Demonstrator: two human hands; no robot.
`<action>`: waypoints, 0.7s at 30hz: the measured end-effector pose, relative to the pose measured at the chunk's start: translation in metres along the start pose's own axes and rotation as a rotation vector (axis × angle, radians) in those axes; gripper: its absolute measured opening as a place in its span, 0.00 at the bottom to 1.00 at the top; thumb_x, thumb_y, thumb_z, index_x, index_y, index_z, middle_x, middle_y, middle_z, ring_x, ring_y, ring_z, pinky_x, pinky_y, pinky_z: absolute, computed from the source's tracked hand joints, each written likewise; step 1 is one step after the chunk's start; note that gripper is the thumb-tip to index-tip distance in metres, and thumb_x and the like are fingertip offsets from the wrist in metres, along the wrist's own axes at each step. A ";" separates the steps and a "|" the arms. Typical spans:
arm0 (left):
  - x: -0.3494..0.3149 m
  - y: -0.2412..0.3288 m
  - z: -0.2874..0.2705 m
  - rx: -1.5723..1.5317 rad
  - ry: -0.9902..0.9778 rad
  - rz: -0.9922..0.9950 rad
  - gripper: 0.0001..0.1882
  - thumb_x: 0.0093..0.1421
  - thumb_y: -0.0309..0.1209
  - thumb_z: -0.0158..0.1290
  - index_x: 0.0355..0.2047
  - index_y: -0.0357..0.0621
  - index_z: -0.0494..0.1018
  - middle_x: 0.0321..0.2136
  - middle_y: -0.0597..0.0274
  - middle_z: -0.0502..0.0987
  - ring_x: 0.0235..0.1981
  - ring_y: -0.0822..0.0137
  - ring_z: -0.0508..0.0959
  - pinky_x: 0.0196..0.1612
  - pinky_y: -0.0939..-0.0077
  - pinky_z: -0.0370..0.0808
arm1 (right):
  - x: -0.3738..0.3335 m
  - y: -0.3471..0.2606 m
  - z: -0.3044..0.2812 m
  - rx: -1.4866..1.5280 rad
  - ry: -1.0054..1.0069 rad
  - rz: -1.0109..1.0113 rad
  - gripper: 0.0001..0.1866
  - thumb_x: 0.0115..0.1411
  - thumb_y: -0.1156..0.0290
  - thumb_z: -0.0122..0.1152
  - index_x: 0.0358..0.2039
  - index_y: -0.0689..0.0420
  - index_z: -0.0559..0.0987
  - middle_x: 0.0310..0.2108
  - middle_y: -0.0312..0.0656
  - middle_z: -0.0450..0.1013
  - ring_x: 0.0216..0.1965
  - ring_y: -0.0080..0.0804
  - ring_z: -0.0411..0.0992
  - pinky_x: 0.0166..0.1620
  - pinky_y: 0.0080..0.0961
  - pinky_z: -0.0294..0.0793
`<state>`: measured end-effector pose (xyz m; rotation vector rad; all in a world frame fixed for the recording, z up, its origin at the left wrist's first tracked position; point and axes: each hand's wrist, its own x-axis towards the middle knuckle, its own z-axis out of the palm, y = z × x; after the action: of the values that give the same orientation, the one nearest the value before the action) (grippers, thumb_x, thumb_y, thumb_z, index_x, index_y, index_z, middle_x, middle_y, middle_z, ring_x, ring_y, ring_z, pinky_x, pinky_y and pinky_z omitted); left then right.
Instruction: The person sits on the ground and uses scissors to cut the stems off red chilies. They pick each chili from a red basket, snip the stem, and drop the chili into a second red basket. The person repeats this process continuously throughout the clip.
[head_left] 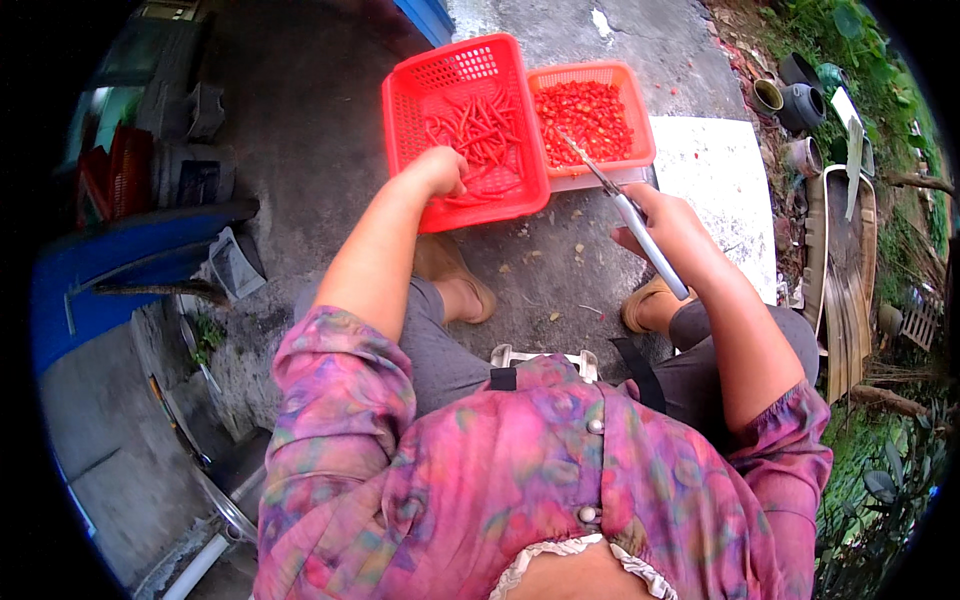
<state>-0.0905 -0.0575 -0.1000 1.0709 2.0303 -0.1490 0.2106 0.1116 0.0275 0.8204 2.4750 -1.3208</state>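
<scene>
My left hand (438,170) reaches into a red plastic basket (412,100) that holds several whole red chillies (480,130); its fingers are curled among them, and what they grip is hidden. My right hand (668,225) is closed on a pair of scissors with pale handles (625,205). The blades point up toward an orange basket (640,110) filled with cut red chilli pieces (585,110). Both baskets sit side by side on the concrete ground in front of my feet.
A white board (720,180) lies right of the orange basket. Pots and cans (790,100) stand at the far right near plants. A blue container (120,270) and metal basins (225,480) are on the left. Bits of chilli dot the concrete (550,270).
</scene>
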 end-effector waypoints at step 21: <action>0.013 0.035 0.005 0.120 0.528 -0.176 0.12 0.54 0.36 0.53 0.36 0.45 0.75 0.39 0.51 0.75 0.43 0.51 0.75 0.45 0.56 0.71 | -0.002 0.000 0.000 -0.048 -0.019 0.022 0.20 0.49 0.68 0.65 0.42 0.61 0.72 0.22 0.50 0.71 0.25 0.38 0.72 0.31 0.33 0.69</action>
<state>-0.0656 -0.0290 -0.1032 1.0834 2.6201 -0.0843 0.2122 0.1107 0.0289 0.8177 2.4661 -1.2509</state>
